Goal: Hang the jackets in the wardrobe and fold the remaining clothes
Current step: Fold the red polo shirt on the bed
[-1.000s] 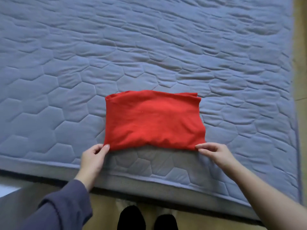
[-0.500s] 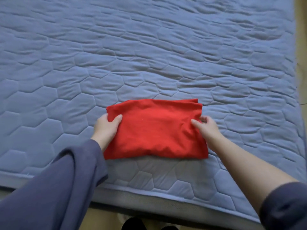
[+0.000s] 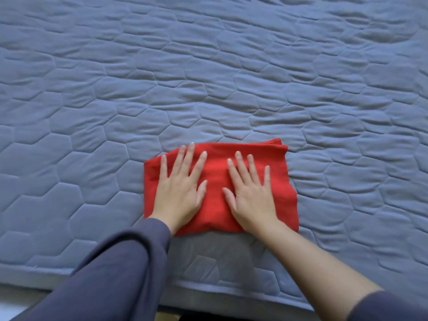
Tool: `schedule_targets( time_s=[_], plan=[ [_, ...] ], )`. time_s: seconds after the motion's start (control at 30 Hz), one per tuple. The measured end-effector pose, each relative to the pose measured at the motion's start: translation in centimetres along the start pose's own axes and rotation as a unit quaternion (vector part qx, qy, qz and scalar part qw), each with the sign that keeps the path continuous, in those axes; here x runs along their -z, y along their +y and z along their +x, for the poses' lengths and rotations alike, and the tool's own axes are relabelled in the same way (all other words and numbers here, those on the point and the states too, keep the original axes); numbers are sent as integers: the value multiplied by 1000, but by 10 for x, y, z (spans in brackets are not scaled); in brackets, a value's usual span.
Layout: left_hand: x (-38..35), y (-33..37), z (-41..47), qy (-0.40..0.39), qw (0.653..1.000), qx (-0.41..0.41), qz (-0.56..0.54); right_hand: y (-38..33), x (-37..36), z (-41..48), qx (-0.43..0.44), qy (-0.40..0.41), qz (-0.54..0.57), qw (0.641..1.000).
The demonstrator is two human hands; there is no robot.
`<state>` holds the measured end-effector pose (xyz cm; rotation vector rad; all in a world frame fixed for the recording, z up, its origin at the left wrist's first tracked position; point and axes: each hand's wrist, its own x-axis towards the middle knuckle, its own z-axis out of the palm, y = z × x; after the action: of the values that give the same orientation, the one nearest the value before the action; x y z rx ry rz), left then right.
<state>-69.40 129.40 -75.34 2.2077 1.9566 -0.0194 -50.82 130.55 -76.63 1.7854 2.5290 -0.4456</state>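
Left hand (image 3: 178,193), right hand (image 3: 251,195) now flat on garment (image 3: 281,181)

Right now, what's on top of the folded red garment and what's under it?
The left hand and right hand lie flat on the red garment, fingers straight. It rests on the blue quilted mattress; the patch beneath is covered.

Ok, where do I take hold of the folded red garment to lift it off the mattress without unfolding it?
Probably the two short ends of the red garment, coming in from left and right, sliding under with thumbs on top. Loose layers show at its far edge, so clamping the whole stack sideways should keep it folded.
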Motion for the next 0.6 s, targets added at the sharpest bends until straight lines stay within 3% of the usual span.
schedule_targets(
  time_s=[0.1,0.2,0.43,0.53,0.6],
  plan=[
    [-40,-11,8,-38,998,-9,57,5,-36,7,11,-32,-43,998],
    [-66,-15,10,-33,996,-2,79,10,-58,10,12,-6,-50,999],
    [-60,-13,13,-53,997,9,62,7,-55,12,-2,0,-32,999],
    [-34,-8,21,-102,994,11,34,5,-30,4,-18,-3,86,996],
    [-13,-7,37,-129,992,-6,6,2,-12,-13,-68,52,184,979]
  ],
)
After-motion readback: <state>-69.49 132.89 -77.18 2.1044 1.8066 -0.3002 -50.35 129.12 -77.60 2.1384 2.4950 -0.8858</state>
